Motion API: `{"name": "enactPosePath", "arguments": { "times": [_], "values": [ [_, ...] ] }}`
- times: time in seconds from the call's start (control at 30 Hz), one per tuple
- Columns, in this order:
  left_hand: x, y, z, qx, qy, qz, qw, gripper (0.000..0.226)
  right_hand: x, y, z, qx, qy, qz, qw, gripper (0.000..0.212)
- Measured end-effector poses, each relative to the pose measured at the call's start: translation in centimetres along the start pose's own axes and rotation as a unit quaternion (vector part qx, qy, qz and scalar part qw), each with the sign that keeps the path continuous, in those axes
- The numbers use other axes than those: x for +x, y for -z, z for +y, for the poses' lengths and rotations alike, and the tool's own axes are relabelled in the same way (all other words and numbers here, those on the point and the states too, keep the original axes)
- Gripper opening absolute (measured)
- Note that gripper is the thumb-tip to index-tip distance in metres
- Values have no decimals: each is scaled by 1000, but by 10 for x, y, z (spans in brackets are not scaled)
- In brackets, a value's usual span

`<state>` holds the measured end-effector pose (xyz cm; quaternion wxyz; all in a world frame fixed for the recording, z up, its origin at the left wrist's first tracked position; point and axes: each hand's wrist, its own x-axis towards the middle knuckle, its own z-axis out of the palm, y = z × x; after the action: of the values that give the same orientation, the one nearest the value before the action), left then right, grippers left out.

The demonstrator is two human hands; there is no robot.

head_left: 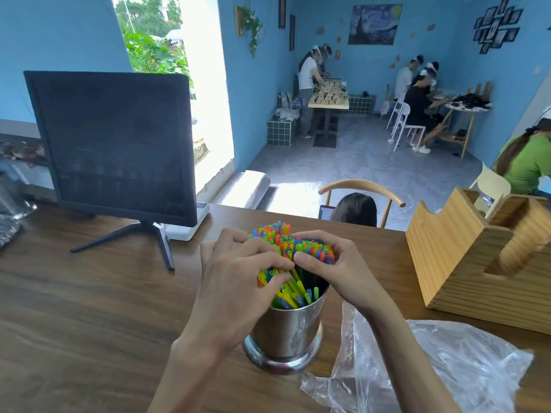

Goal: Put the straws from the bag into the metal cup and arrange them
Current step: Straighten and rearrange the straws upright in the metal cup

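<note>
While the straws (290, 248) already stand bunched in the metal cup (287, 332) near the counter's (89, 308) near edge, arranging appears to be the step in hand. Left hand (238, 272) grips one part of the bundle with curled fingers; right hand (325, 263) curls round the other part, thumb pressing the tips. Straws are thin, bright plastic tubes; the cup is polished steel with a flared base. Next move likely calls for spreading them evenly. Crumpled clear bag (432, 368) lies just beside, toward the counter's near right corner. Slotted wooden holder (465, 263) stands at the right edge.
</note>
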<state>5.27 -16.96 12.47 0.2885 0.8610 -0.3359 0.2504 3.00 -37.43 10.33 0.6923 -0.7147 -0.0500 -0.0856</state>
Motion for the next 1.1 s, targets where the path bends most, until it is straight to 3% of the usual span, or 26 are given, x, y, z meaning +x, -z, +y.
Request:
{"name": "enactPosePath", "arguments": {
  "times": [0.3, 0.57, 0.7, 0.9, 1.0, 1.1],
  "values": [
    [3, -3, 2, -47, 31, -49, 997, 47, 0, 0, 3, -11, 13, 17, 1000, 32],
    [0, -10, 1, -68, 36, -9, 997, 35, 0, 0, 2, -15, 11, 6, 1000, 32],
    [-2, -10, 2, -102, 48, 20, 993, 29, 1, 0, 2, -31, 13, 6, 999, 36],
    [-3, -7, 5, -187, 87, 111, 972, 17, -1, 2, 1, -31, 23, -20, 999, 71],
    [4, -1, 7, -202, 24, 171, 964, 22, -2, 0, -3, -36, 58, -21, 997, 75],
    [10, 11, 11, -258, 15, 206, 944, 19, -3, -4, -8, -76, 100, 11, 992, 59]
  ]
}}
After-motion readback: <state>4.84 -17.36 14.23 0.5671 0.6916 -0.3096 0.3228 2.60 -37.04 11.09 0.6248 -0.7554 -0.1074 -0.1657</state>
